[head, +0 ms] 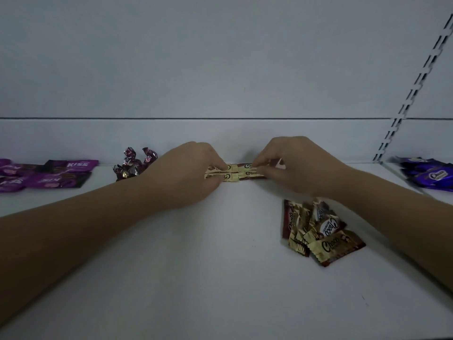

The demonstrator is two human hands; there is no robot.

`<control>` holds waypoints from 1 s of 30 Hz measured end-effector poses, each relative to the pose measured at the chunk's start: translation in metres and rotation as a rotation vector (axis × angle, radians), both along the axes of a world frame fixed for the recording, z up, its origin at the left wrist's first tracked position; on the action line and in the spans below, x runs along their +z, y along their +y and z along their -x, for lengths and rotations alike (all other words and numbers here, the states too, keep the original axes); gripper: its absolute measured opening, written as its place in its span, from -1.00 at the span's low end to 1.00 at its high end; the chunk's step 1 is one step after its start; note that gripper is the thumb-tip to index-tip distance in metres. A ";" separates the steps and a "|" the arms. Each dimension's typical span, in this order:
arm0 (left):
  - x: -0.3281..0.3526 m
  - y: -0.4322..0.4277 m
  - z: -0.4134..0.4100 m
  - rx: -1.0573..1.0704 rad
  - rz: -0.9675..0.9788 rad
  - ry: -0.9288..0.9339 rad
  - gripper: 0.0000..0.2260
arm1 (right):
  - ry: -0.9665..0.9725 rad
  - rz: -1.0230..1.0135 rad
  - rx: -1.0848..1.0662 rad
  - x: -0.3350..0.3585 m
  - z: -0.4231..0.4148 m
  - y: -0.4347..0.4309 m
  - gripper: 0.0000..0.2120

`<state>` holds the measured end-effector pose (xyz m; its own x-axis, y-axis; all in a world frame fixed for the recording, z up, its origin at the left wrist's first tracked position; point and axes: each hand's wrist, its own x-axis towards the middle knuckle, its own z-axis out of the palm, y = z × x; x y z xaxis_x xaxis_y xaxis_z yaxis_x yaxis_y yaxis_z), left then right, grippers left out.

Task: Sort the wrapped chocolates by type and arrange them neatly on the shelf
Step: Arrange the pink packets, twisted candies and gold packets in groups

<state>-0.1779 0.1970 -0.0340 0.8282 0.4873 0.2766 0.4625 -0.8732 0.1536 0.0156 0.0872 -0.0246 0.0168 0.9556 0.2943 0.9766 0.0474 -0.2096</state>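
Note:
Gold-and-brown Choco chocolates (234,172) lie in a small tight group at the back of the white shelf (196,278). My left hand (186,175) pinches their left ends with curled fingers. My right hand (291,165) pinches their right ends. A loose heap of the same gold-and-brown Choco chocolates (316,231) lies nearer to me on the right. Purple Kiss chocolates (46,175) lie flat at the far left. Foil twist-wrapped chocolates (133,163) stand in a cluster just left of my left hand. Blue-purple Choco chocolates (427,175) are stacked at the far right.
The shelf's back panel (220,138) rises right behind the gripped chocolates. A slotted metal upright (414,89) runs up at the right. The scene is dimly lit.

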 end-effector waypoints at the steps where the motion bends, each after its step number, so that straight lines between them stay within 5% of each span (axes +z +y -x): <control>1: 0.003 -0.006 -0.002 0.000 0.027 -0.021 -0.78 | 0.019 0.039 0.017 0.008 -0.001 -0.003 -0.84; 9: 0.012 -0.068 -0.028 -0.124 0.213 0.072 -0.72 | 0.093 0.579 0.143 0.050 -0.007 -0.051 -0.80; 20: 0.018 -0.088 -0.048 -0.195 0.251 0.287 -0.65 | 0.099 0.492 0.012 0.036 -0.026 -0.081 -0.70; 27: 0.030 -0.083 -0.050 -0.155 0.291 0.371 -0.75 | 0.244 0.439 0.035 0.052 -0.030 -0.085 -0.95; 30: 0.032 -0.070 -0.040 -0.107 0.401 0.254 -0.83 | 0.285 0.356 0.038 0.055 -0.033 -0.079 -0.98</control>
